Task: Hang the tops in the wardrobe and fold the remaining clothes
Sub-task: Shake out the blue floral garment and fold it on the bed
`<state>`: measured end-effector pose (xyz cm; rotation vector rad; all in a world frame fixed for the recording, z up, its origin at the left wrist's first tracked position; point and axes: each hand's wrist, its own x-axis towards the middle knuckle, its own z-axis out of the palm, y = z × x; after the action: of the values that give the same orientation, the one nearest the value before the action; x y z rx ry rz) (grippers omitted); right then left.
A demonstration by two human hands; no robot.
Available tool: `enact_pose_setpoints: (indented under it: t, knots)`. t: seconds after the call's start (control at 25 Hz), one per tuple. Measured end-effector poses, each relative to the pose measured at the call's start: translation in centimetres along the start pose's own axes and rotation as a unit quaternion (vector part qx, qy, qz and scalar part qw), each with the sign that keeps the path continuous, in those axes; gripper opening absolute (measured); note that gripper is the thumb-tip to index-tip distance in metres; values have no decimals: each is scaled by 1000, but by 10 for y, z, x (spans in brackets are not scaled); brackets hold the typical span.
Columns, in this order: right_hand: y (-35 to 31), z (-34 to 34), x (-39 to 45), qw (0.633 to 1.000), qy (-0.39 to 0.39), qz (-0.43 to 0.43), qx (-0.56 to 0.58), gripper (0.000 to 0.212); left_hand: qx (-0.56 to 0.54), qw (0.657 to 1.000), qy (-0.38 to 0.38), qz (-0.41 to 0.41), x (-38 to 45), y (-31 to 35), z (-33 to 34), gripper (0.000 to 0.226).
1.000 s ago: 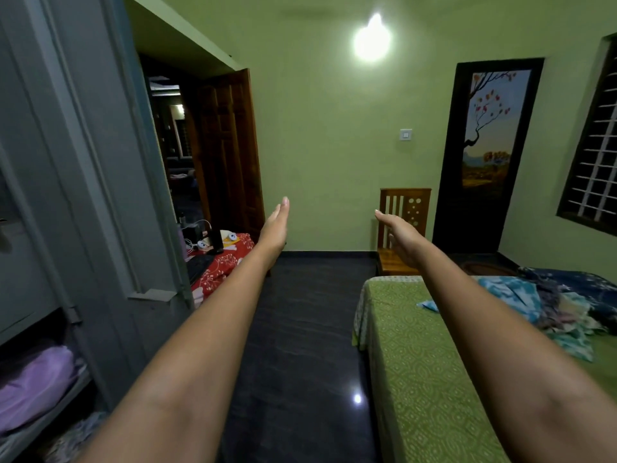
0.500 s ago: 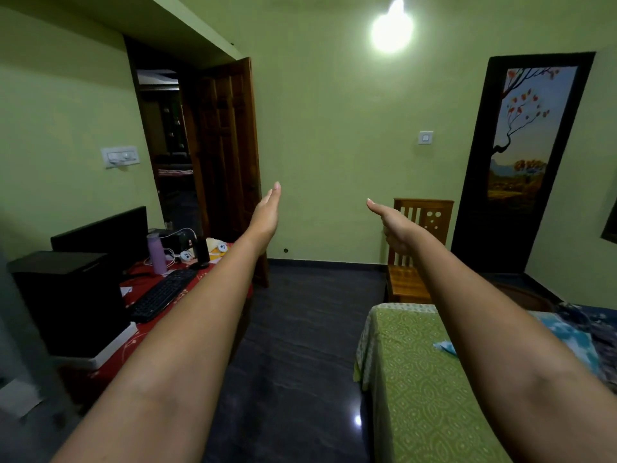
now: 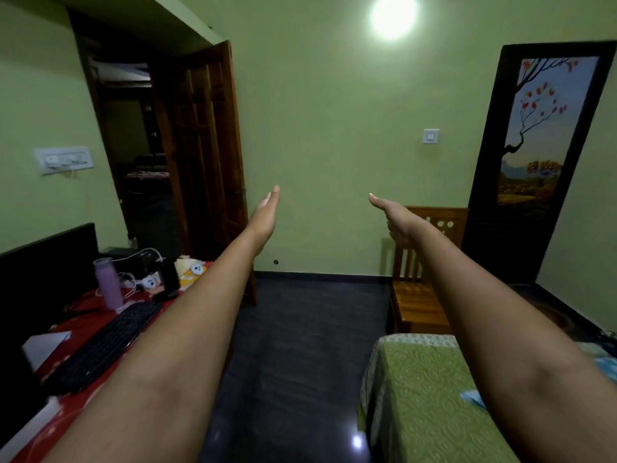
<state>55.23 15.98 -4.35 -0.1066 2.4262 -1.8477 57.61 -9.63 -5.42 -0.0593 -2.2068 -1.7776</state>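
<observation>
Both my arms stretch straight out in front of me at chest height. My left hand (image 3: 265,215) is held edge-on with straight fingers and holds nothing. My right hand (image 3: 397,218) is also extended, thumb pointing left, fingers relaxed and empty. A bed with a green patterned cover (image 3: 420,396) sits at the lower right, under my right forearm. Only a sliver of light blue clothing (image 3: 474,397) shows on it beside my arm. The wardrobe is out of view.
A desk with a red cloth (image 3: 83,322) at the left carries a black keyboard (image 3: 107,345), a monitor (image 3: 43,272), a purple bottle (image 3: 108,284) and cables. A wooden chair (image 3: 420,295) stands beyond the bed. An open wooden door (image 3: 207,155) leads out. Dark floor (image 3: 300,345) lies between desk and bed.
My view has swung away from the grey wardrobe at the left, which is gone from sight, and the desk has come into view. The clothes pile on the bed slid off the right edge. Both hands stay outstretched.
</observation>
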Motion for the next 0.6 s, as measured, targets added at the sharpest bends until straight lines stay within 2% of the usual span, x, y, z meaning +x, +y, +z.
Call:
enact_pose_setpoints:
  t: [0.16, 0.32, 0.6]
  knots:
    - [-18, -11, 106, 999, 47, -9, 24, 72, -6, 999, -27, 30, 115, 3, 15, 67]
    - [-3, -23, 189, 998, 48, -2, 42, 82, -17, 998, -59, 21, 202, -24, 50, 66]
    - [17, -89, 334, 995, 88, -11, 43, 71, -50, 995, -86, 24, 359, -58, 141, 63]
